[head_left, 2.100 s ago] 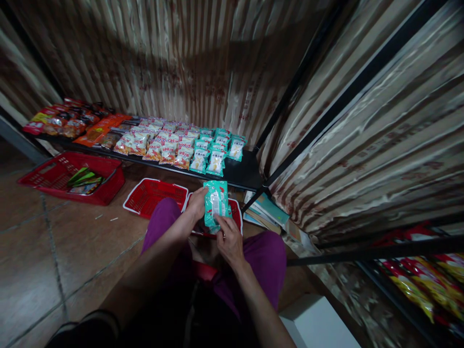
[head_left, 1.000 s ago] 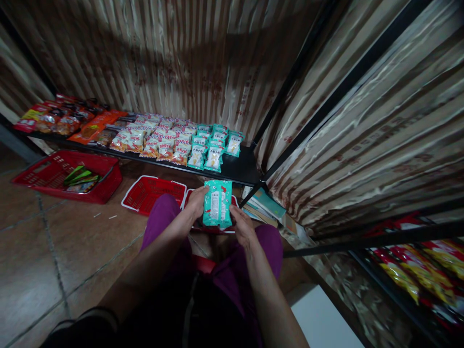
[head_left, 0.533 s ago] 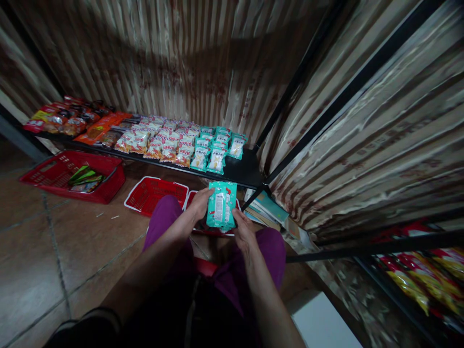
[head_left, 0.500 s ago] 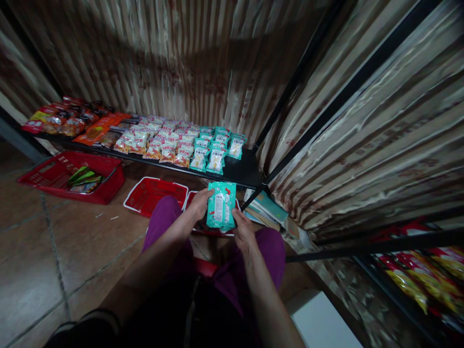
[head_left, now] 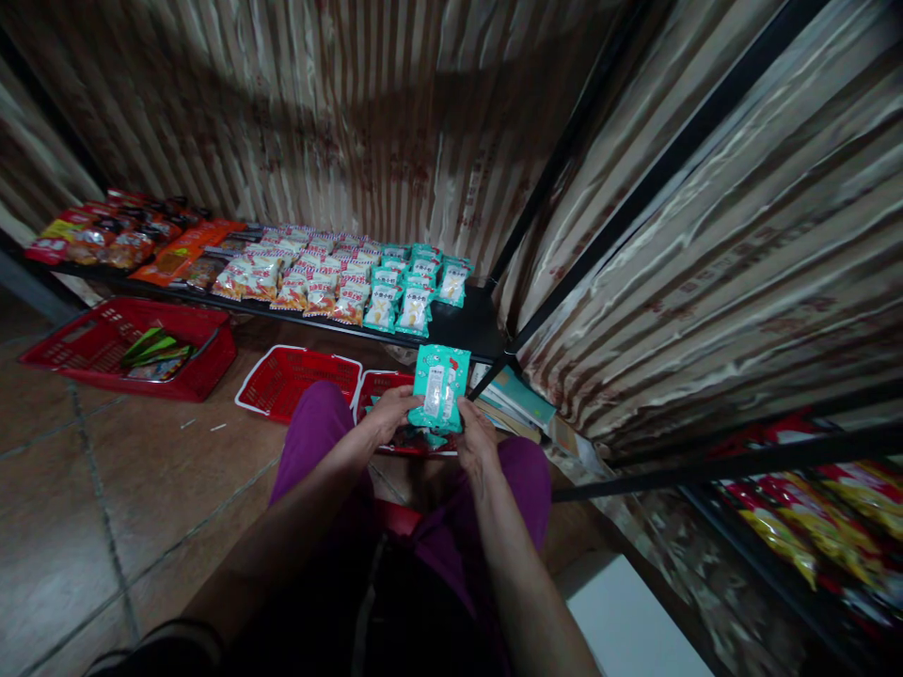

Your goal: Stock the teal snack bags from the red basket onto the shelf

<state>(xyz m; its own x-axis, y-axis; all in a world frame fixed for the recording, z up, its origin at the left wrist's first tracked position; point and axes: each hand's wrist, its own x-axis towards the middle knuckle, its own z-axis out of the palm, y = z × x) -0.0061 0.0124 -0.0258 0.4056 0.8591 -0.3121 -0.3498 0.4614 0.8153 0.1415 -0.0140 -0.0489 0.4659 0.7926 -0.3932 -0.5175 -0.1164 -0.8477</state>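
the person sits low on the tiled brown floor (head_left: 105, 489), knees in purple trousers (head_left: 314, 432) pointing to the far side. both hands are raised in front of the knees around a small stack of teal plastic snack packets with white labels (head_left: 438, 385), held upright and tilted a little to the right. the left hand (head_left: 390, 414) has its fingers curled around the stack's lower left edge; the right hand (head_left: 474, 437) grasps the lower right edge, thumb pressed on the front. the stack hangs in the air above a red plastic mesh basket (head_left: 381, 385) on the floor, near the front edge of a low black shelf (head_left: 469, 324).

on that shelf lie rows of flat packets: matching teal ones (head_left: 405, 301) at the right end, red and white ones (head_left: 317, 282) beside them, orange and dark red ones (head_left: 162, 259) further left. a second shallow red basket (head_left: 296, 381) sits just left of the first, and a larger red basket (head_left: 141, 376) well to the left holds a few green packets (head_left: 151, 343). a pile of flat books (head_left: 518, 395) lies under the shelf's right corner. striped brown curtains (head_left: 353, 122) hang behind.
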